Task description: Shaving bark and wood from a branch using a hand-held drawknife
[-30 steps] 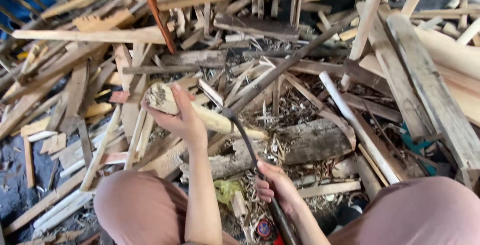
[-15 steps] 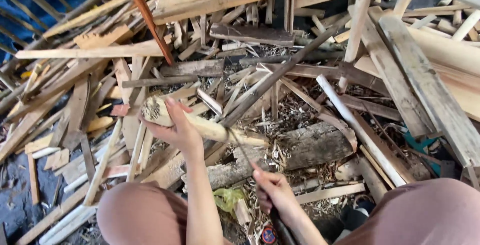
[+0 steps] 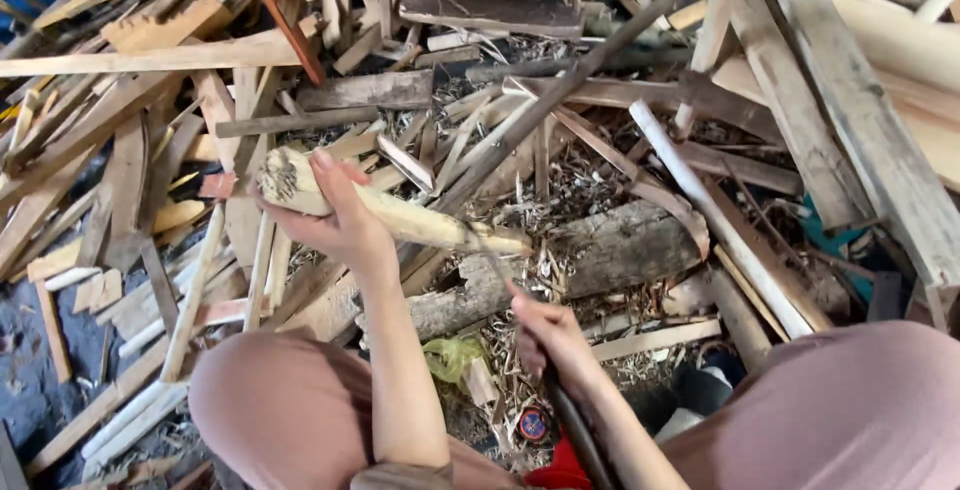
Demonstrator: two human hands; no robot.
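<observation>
Two hands work: left hand (image 3: 340, 220) fingers grip the stick (image 3: 400, 215); right hand (image 3: 545, 335) clasps the blade (image 3: 490, 260). Best cut away from the fingers.

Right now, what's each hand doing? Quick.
Left hand: closed on the pale wooden stick.
Right hand: closed on the dark-handled blade, its tip against the stick.

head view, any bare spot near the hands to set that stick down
Hardly any. The nearest is the chip-strewn ground between the log and the long dark pole. A dark bare strip of ground shows at the far left edge. Around the left hand and the stick, offcuts overlap tightly.
</observation>
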